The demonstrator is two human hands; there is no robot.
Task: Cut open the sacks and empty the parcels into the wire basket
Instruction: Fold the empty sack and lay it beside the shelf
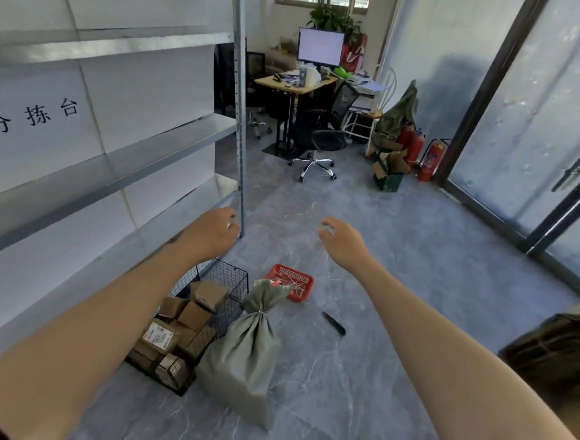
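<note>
Floor (399,261) of grey marbled tile, metal shelving (114,159) at left, desk (298,83) upper centre.
Left hand (212,231) and right hand (342,239) hover loose, empty; tied sack (245,350) lies lower centre, just beside the wire basket (234,305) of parcels (185,319).

Both bare arms reached forward, well apart. The left hand (212,230) and right hand (340,239) hung empty, fingers loosely curled downward.

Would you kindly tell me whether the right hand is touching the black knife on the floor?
Apart. The head view shows the right hand raised and empty, with a stretch of bare floor visible between it and the black knife.
</note>
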